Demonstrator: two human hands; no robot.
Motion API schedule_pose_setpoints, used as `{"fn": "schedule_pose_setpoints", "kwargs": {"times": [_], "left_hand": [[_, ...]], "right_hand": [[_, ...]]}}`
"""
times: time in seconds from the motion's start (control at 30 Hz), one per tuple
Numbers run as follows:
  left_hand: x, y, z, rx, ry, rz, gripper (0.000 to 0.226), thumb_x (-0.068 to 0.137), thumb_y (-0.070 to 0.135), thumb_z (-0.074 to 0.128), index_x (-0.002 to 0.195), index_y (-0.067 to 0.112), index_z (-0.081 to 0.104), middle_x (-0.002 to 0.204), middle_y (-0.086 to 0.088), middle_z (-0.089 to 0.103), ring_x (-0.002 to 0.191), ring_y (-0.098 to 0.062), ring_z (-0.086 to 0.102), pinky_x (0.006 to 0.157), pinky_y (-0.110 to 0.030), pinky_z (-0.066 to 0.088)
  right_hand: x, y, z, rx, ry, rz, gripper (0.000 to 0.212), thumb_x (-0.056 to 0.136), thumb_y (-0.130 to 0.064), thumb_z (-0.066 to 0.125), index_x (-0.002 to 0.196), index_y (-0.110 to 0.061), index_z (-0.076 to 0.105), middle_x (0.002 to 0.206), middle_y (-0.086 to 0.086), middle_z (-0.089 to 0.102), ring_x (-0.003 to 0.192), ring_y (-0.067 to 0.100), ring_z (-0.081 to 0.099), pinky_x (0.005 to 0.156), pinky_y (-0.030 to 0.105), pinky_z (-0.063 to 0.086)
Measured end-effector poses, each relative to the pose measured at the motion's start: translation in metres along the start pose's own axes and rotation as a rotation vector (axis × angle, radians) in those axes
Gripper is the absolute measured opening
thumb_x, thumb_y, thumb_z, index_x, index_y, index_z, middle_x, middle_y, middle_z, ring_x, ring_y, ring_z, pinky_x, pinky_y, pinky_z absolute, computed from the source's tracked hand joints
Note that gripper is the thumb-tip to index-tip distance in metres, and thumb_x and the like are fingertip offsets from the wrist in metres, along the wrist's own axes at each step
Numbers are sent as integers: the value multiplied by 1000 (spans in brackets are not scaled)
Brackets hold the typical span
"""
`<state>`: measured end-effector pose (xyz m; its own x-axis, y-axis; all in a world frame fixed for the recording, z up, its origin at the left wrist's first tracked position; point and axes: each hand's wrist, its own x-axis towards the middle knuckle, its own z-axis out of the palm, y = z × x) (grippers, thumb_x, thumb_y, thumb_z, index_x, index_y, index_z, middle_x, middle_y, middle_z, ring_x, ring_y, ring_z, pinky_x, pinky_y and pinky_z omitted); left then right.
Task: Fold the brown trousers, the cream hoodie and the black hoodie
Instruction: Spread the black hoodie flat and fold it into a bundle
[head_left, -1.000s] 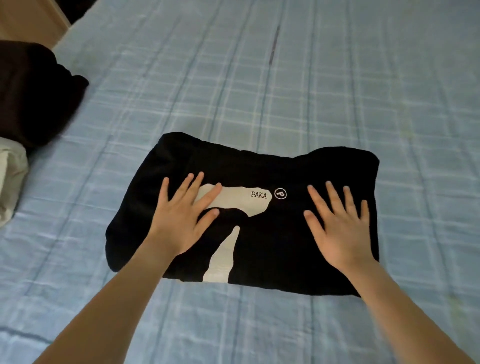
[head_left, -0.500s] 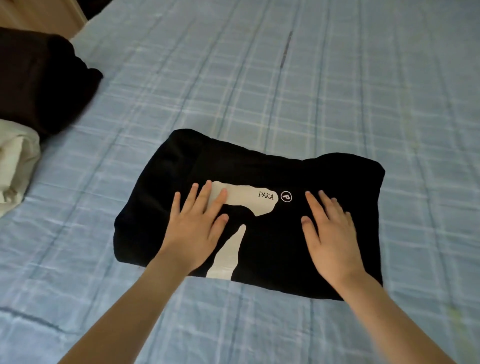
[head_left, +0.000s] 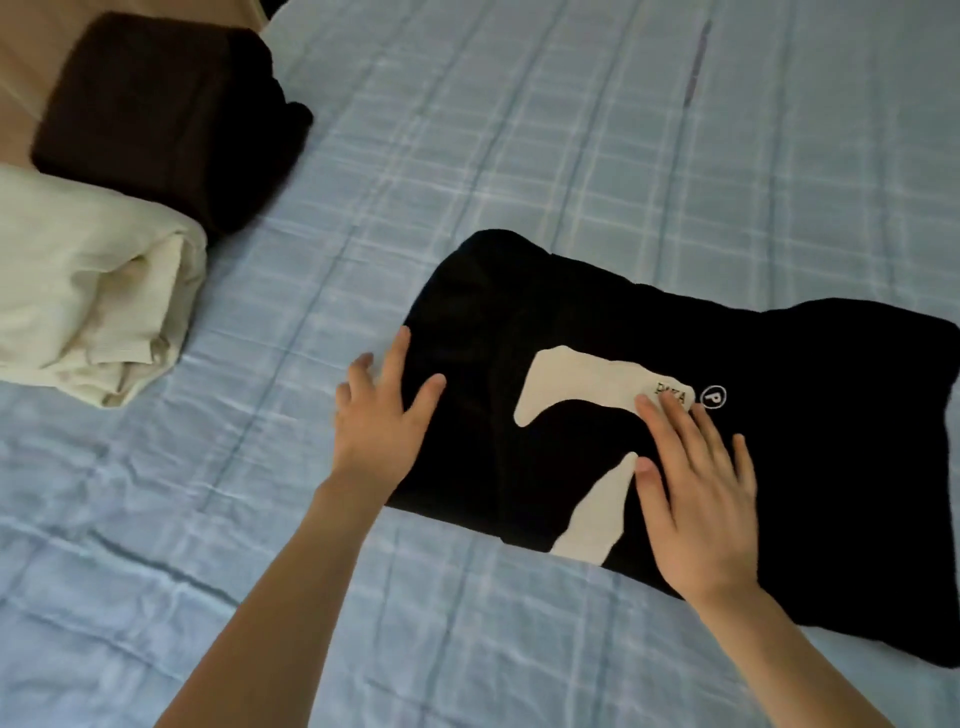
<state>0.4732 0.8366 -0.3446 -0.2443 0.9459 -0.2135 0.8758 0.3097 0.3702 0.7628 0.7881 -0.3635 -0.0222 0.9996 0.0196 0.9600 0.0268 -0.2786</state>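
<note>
Black hoodie (head_left: 779, 467): soft folded rectangle; checked bedsheet (head_left: 519, 156).

A home bedroom: a blue checked bedsheet (head_left: 571, 130) fills the view, with folded brown trousers (head_left: 156, 114) and cream hoodie (head_left: 88, 291) at ten o'clock.

The dark brown fabric trousers (head_left: 150, 109) sit folded into a thick block in the upper left of the frame, at the edge of the light blue checked bed (head_left: 519, 130). Just below and against them, the cream ribbed hoodie (head_left: 78, 291) lies folded in a rounded bundle at the left edge. The black hoodie (head_left: 831, 467) lies right of centre, folded into a flat rectangle, with its cream print and small round "P" logo facing up.
</note>
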Motion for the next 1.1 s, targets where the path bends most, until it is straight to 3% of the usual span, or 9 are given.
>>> {"fn": "schedule_pose_setpoints", "kwargs": {"times": [0.03,0.13,0.37,0.47,0.6,0.77,0.93,1.03,1.1], "left_hand": [[4,-10,-3,-28,-95,-3,82,83,82,16,155,42,19,154,-6,31,135,-31,33,112,-45,29],[7,-21,-8,-406,-178,-12,73,87,62,55,148,56,18,128,10,43,119,-18,46,97,-34,38],[5,-51,-8,-1085,-439,-51,72,80,28,80,133,62,44,131,26,59,121,-3,59,97,-30,52],[3,-50,-7,-1013,-348,-14,72,81,24,79,132,63,45,131,25,59,121,-3,58,98,-32,50],[-1,-41,-15,-977,-315,107,76,79,34,82,136,62,40,134,30,53,121,7,53,85,-16,52],[-10,-27,-21,-1026,-250,110,74,81,21,80,135,57,45,130,28,57,117,5,57,92,-29,52],[-20,15,-53,-1018,-169,254,71,71,22,77,132,51,54,126,25,62,113,4,61,76,-8,52],[-37,54,-68,-1032,-143,339,69,71,16,76,131,45,57,124,20,65,113,-1,63,77,-8,50],[-47,82,-74,-1056,-157,401,68,72,12,74,132,41,58,124,15,66,114,-6,63,78,-12,52]], "right_hand": [[-1,-1,3,-2,19,9,56,102,-45,20,156,-30,31,159,0,37,149,24,30,120,55,20],[-2,-5,11,-10,58,25,57,101,-40,23,155,-27,33,157,3,40,147,28,33,120,55,20],[1,-9,14,-52,41,44,59,96,-33,27,154,-26,32,157,3,40,146,28,33,120,54,19],[0,-11,13,-53,21,55,59,97,-33,27,155,-27,31,158,1,38,147,26,32,121,53,19],[0,-7,12,-55,26,45,57,98,-33,26,156,-29,28,159,0,36,148,25,30,121,53,19],[-2,-4,18,-42,36,31,58,99,-35,25,157,-35,19,160,-2,34,148,24,29,122,51,17],[4,-10,2,20,-44,25,56,100,-45,19,155,-38,29,161,-7,33,150,20,25,124,48,14],[6,10,-27,152,-68,-11,57,97,-55,22,151,-42,37,161,-13,28,152,15,17,124,41,7],[-2,46,-50,61,74,35,54,97,-52,34,147,-37,47,159,-6,36,150,25,22,121,50,17]]}}
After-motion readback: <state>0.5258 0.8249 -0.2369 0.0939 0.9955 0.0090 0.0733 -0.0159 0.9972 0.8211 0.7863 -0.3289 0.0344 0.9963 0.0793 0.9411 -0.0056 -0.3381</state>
